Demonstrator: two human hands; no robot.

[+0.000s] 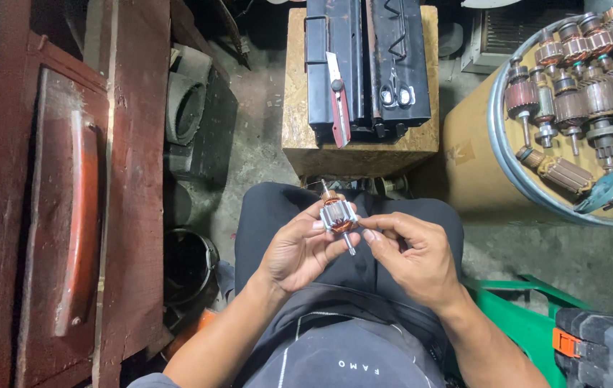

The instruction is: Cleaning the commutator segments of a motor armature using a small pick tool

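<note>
At the far left stands a dark red wooden cabinet (48,215) with a long reddish-orange handle (80,230) running near to far along its door. Just right of it, grey pipe sections (188,108) and a black bucket (188,266) sit on the concrete floor (256,144).

In the middle, over the person's dark-trousered lap, the left hand (299,248) cradles a small motor armature (338,215): thumb and fingers are curled round its pale laminated core, so the grip is closed on it. Copper winding shows at the far end of the armature and its steel shaft points toward the near side. The right hand (410,255) meets it from the right, thumb and forefinger pressed together at the core's right edge; what they pinch there is too small to tell.

Beyond the hands, a chipboard block (292,86) serves as a surface carrying a black metal case (367,65). On the case lie a red-and-white utility knife (338,100) and, right of it, a pair of scissors (395,90).

At the far right, a tan cardboard drum (475,172) with a metal rim holds many finished armatures (583,79) with copper-coloured windings, most standing upright, one lying on its side. At the near right, a green plastic crate (529,323) sits beside a black tool case with an orange latch (566,343).
</note>
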